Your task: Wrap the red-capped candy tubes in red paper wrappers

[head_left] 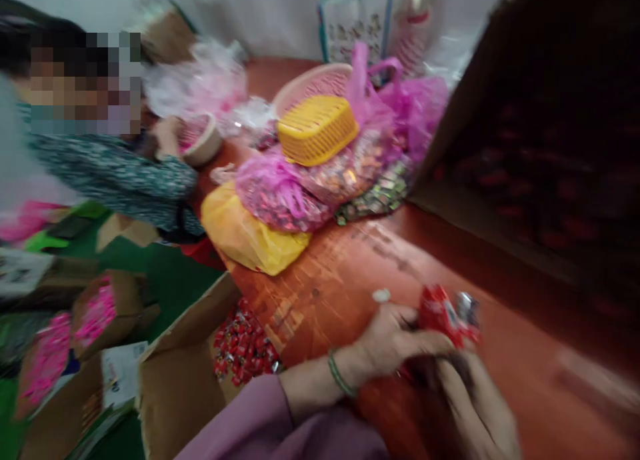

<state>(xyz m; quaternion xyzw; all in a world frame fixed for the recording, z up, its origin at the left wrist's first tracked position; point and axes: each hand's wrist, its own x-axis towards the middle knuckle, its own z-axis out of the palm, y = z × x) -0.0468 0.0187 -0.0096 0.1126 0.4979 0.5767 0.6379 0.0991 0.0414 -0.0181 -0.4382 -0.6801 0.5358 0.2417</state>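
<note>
In the head view, my left hand (393,340), with a green bangle at its wrist, is closed against a red-and-silver foil wrapper (443,310) over the reddish-brown table (310,310). My right hand (483,403) curls in from the lower right and meets the same wrapper. Motion blur smears the fingers and what lies between the palms. A small white disc-like scrap (381,295) lies just beyond my left knuckles. To the left, an open cardboard box (175,373) contains many small red wrapped pieces (245,347).
A large dark carton (480,133) stands at right. Pink bags (285,187) of wrapped pieces, a yellow bag (250,237) and a yellow basket (317,130) are heaped ahead. At left, a co-worker's hand (167,137) reaches into a bowl (205,147). Boxes of pink pieces (97,310) sit lower left.
</note>
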